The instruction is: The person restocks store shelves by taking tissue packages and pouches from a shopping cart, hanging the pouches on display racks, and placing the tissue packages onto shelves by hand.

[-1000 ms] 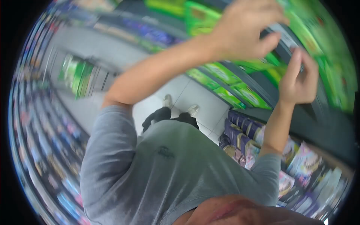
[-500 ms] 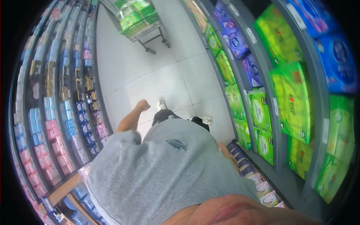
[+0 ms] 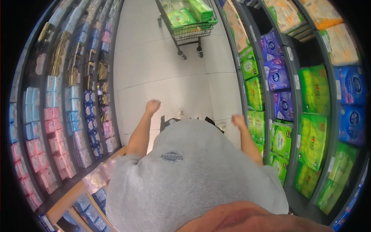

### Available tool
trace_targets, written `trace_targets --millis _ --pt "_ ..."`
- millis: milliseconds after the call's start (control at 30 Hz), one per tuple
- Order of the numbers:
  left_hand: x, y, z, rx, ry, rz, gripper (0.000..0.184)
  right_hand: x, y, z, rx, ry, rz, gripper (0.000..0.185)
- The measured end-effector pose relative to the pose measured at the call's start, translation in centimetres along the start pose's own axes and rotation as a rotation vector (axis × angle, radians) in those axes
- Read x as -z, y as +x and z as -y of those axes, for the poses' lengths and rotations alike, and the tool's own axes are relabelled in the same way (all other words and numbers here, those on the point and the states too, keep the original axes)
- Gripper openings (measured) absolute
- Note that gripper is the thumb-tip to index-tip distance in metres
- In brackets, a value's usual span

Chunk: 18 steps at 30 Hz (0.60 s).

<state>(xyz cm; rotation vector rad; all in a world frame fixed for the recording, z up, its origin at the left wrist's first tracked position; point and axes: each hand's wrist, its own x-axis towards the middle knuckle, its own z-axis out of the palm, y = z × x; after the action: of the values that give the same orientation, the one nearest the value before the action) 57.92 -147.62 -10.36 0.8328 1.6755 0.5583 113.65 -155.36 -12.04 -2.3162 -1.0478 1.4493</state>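
Note:
My left hand hangs ahead of my body over the tiled floor, its fingers curled in and nothing seen in them. On the other side, my right hand is loosely closed and a little blurred, close to the right-hand shelves, with no object visible in it. Neither hand touches the shopping cart, which stands farther up the aisle. Inside the cart lie green packs and a clear plastic wrapping or bag.
Left shelves hold rows of small pink packs and light blue packs. Right shelves carry green tissue packs, purple packs and blue packs. A wood-edged display stands close by at lower left. Pale floor tiles run between.
My right arm has swung forward into view. The view has turned, so the cart and shelves sit farther right in the picture. My left hand remains curled in front.

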Motion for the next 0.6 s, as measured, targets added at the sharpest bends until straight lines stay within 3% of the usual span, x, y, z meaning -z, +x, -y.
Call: trace_targets --millis 133,267,367,467,533,567,600 --pt "1.5 0.6 -9.2 -0.153 -0.072 -0.059 0.025 -2.2 2.4 18.1 0.343 0.258 0.061 0.023" --pt "3.8 2.2 -7.2 -0.201 -0.114 -0.052 0.026 -5.5 2.0 26.7 0.504 0.159 0.121 0.023" --pt "5.9 2.4 0.1 0.000 -0.087 -0.109 0.024 -8.7 5.1 24.9 0.449 0.124 0.190 0.022" --pt "10.0 1.8 10.4 0.307 0.098 -0.051 0.027 -10.7 8.0 20.1 0.190 -0.016 0.262 0.019" --pt "13.3 1.5 18.2 0.362 0.271 0.033 0.029 -11.1 10.0 17.5 -0.059 -0.282 0.328 0.018" --pt "13.8 -0.3 15.7 0.714 -0.111 -0.171 0.027 -11.0 11.4 15.3 -0.095 -0.325 0.383 0.021" --pt "14.9 0.3 15.0 0.711 -0.104 -0.179 0.027 -10.9 12.7 14.3 -0.128 -0.368 0.440 0.023"
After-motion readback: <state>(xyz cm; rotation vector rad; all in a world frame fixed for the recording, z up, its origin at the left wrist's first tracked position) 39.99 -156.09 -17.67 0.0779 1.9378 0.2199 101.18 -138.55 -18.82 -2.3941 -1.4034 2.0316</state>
